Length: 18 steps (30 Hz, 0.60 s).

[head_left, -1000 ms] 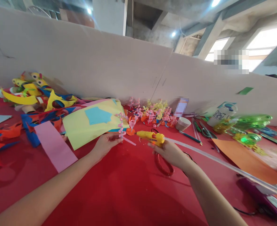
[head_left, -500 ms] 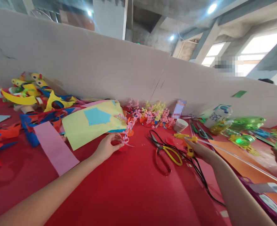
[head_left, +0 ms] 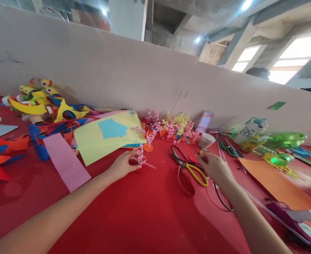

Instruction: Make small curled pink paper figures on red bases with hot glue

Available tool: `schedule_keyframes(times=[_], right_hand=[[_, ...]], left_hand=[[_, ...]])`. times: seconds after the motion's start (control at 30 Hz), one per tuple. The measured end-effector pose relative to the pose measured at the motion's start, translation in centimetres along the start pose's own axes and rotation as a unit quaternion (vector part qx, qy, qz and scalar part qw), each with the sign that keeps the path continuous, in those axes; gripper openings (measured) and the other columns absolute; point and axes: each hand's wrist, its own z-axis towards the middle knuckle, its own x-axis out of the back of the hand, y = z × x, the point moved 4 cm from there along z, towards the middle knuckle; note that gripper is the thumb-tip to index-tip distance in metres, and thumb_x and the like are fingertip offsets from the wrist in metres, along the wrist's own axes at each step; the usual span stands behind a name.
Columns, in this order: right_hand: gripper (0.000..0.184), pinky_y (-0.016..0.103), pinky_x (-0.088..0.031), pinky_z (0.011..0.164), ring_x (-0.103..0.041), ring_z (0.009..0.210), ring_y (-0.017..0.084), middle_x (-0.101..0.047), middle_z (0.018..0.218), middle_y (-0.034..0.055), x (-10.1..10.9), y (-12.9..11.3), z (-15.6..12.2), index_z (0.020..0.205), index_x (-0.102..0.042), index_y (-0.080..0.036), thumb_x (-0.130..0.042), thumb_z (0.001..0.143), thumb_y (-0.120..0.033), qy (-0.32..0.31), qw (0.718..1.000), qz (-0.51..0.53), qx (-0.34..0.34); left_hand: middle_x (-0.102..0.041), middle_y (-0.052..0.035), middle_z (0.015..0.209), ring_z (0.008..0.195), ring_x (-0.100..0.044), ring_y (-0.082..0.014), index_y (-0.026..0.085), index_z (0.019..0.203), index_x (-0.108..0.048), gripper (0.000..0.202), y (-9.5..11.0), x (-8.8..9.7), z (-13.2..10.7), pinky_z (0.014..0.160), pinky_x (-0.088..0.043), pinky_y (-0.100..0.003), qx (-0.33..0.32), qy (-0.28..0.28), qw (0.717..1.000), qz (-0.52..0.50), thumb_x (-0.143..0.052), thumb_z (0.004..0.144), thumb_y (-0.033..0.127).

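My left hand (head_left: 123,165) rests on the red table (head_left: 145,211), its fingers pinched on a small curled pink paper piece (head_left: 141,157) standing on a red disc. My right hand (head_left: 215,166) hovers low over the table to the right, back towards me and blurred by motion, so its fingers do not show clearly. It is just right of a pair of yellow-handled scissors (head_left: 197,173) that lies across red-handled scissors (head_left: 184,180). A black cord (head_left: 221,201) loops under my right wrist.
A yellow sheet with a blue cut-out (head_left: 108,138) and a pink strip (head_left: 65,163) lie left of my hands. Coloured paper crafts (head_left: 44,106) pile at far left. Several curled paper pieces (head_left: 175,127), a white cup (head_left: 206,140), an orange sheet (head_left: 272,180) and green shiny items (head_left: 282,143) sit by the white divider wall (head_left: 118,77).
My right hand carried the yellow glue gun away from the pink piece to the right; now the gun is out of sight and the hand is by the scissors. My left hand lowered the piece to the table.
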Motion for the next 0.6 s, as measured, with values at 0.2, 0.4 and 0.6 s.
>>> schedule_keyframes(times=[0.2, 0.4, 0.6], right_hand=[[0.017, 0.028, -0.044, 0.085, -0.059, 0.096, 0.017, -0.064, 0.104, 0.0055, -3.4, -11.4, -3.6, 0.1, -0.057, -0.02, -0.049, 0.086, -0.016, -0.086, 0.915, 0.17, 0.355], [0.04, 0.031, -0.04, 0.093, -0.054, 0.106, 0.017, -0.062, 0.114, 0.0059, -5.5, -13.6, -3.4, 0.108, -0.06, -0.021, -0.039, 0.083, 0.001, -0.088, 0.892, 0.073, 0.437], [0.028, 0.027, -0.044, 0.084, -0.059, 0.093, 0.017, -0.067, 0.099, 0.006, -6.6, -13.3, -3.0, 0.107, -0.061, -0.019, -0.043, 0.089, -0.008, -0.073, 0.88, 0.002, 0.468]], left_hand=[[-0.069, -0.0053, 0.092, 0.084, -0.068, -0.0201, 0.018, 0.091, -0.058, 0.025, -0.2, -0.1, 0.0, 0.075, -0.052, -0.031, -0.011, -0.004, 1.0, 0.0, -0.063, 0.066, 0.021], [-0.07, -0.0054, 0.097, 0.092, -0.064, -0.0222, 0.019, 0.089, -0.061, 0.021, 0.5, 1.0, -0.2, 0.084, -0.048, -0.035, -0.062, 0.022, 0.993, 0.102, -0.061, 0.067, 0.019], [-0.069, -0.0074, 0.101, 0.095, -0.061, -0.0277, 0.02, 0.083, -0.067, 0.027, 0.9, 0.8, -0.5, 0.086, -0.044, -0.039, -0.092, -0.006, 0.971, 0.221, -0.074, 0.061, 0.035]])
